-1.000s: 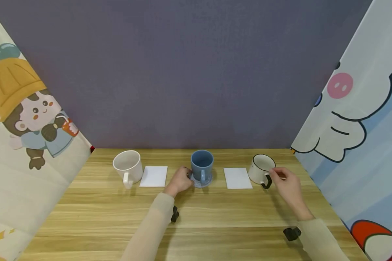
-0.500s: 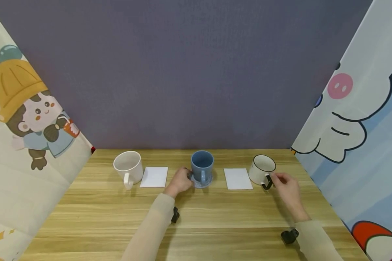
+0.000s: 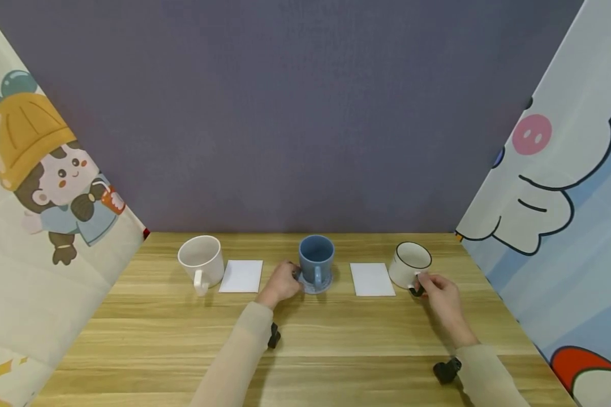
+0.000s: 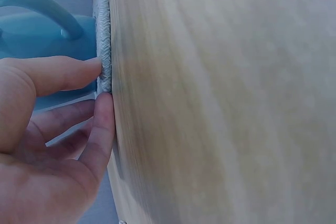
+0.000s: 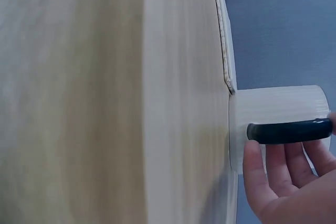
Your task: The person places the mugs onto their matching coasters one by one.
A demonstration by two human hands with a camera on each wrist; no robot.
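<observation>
A blue mug [image 3: 316, 251] stands on a round braided coaster [image 3: 319, 286] at the middle of the table. My left hand [image 3: 281, 282] pinches the coaster's left edge; in the left wrist view the thumb [image 4: 68, 73] lies on its rim and a fingertip touches its lower side. At the right stands a white mug [image 3: 407, 265] with a dark rim and a black handle [image 5: 291, 131]. My right hand [image 3: 442, 295] holds that handle, its fingers behind it in the right wrist view and the thumb mostly out of frame.
A larger white mug [image 3: 202, 263] stands at the left, beside a white square coaster [image 3: 241, 276]. Another white square [image 3: 372, 279] lies between the blue mug and the black-handled one. A grey-purple panel [image 3: 300, 113] rises behind the wooden table [image 3: 336, 333].
My right hand has moved down and left onto the black handle and now holds it. The left hand keeps its pinch on the coaster, and the mugs have stayed in place.
</observation>
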